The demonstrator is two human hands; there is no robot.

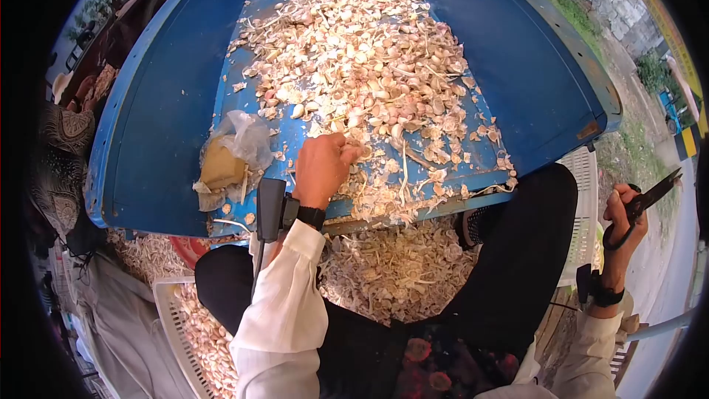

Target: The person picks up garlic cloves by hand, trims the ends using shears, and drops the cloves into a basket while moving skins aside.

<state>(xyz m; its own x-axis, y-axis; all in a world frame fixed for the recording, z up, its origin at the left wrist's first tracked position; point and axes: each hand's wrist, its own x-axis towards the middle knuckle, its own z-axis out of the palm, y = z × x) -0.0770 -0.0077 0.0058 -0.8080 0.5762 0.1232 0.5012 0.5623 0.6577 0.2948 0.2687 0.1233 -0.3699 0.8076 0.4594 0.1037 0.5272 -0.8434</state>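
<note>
A heap of garlic cloves [369, 59], mixed with loose skins and dry stalks, spreads over the blue metal tray [247, 89]. At the heap's near edge, my left hand [323, 170] is closed, its fingers curled down among the cloves and skins. Whatever it pinches is hidden by the fingers. Off to the right, away from the tray, my right hand [624, 233] grips a pair of dark scissors [654, 193] by the handles, blades pointing up and outward. Both wrists wear black straps with small devices.
A clear plastic bag with a tan block [221, 166] lies left of my left hand. Skins and stalks [399, 270] pile up below, between my knees. At lower left stands a white crate [168, 310] of cloves. Another white crate [581, 207] is beside my right knee. A person's patterned sleeve [63, 162] shows far left.
</note>
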